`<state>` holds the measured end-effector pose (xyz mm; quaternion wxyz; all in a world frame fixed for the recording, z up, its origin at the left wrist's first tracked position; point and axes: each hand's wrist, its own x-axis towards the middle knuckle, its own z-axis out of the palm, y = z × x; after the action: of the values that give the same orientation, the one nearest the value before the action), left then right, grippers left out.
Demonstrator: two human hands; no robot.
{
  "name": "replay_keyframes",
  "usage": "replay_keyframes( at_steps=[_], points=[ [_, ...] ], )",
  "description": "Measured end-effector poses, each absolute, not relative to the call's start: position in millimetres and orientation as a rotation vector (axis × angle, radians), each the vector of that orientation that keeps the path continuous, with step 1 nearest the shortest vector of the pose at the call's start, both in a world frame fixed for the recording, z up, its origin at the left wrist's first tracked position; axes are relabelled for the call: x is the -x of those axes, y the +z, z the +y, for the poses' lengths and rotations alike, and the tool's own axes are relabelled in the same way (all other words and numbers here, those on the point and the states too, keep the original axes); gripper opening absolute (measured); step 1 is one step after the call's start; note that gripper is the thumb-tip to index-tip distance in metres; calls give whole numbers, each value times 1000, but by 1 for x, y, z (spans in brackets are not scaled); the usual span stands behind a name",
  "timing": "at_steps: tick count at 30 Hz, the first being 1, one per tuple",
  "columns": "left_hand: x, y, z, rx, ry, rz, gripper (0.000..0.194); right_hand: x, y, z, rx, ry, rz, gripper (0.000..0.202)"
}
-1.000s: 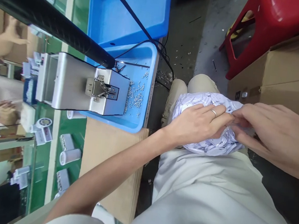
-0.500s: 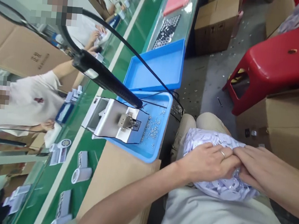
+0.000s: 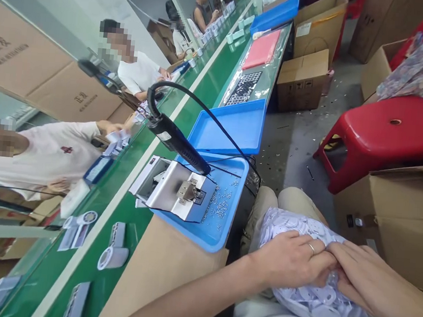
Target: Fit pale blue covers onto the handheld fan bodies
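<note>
A clear plastic bag (image 3: 324,306) full of flat white plastic parts rests on my lap. My left hand (image 3: 295,259), with a ring on one finger, lies over the top of the bag, its fingers curled on the plastic. Against it my right hand (image 3: 359,270) grips the same bag, fingers bent down and nearly touching the left ones. Some bunched film shows between the two hands; the fingertips are partly hidden.
Left of my lap, a blue tray (image 3: 210,240) holds small screws, a metal screw feeder (image 3: 168,187) and a black electric screwdriver (image 3: 178,143). White plastic housings (image 3: 114,248) lie on the green conveyor belt (image 3: 126,205). Co-workers sit across it. A red stool (image 3: 387,134) and cardboard boxes (image 3: 302,80) stand right.
My view has tilted up, so the bench, hands and bag sit lower in the picture. Both hands stay on the bag. The nearest co-worker's raised arm now holds white parts over the belt's edge.
</note>
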<state>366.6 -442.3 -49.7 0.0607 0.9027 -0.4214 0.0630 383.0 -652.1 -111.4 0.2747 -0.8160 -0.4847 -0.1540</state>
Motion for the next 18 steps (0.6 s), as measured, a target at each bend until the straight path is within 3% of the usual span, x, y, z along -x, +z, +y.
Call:
replay_keyframes(
  at_steps=[7,18],
  points=[
    [-366,-56,-445,-2681,190,-1219,33,-397,-109,-667,2200,-409,-1442,10],
    [-365,-56,-447,-2654,91,-1162,29,-376,-87,-668,2392,-381,-1261,31]
  ],
)
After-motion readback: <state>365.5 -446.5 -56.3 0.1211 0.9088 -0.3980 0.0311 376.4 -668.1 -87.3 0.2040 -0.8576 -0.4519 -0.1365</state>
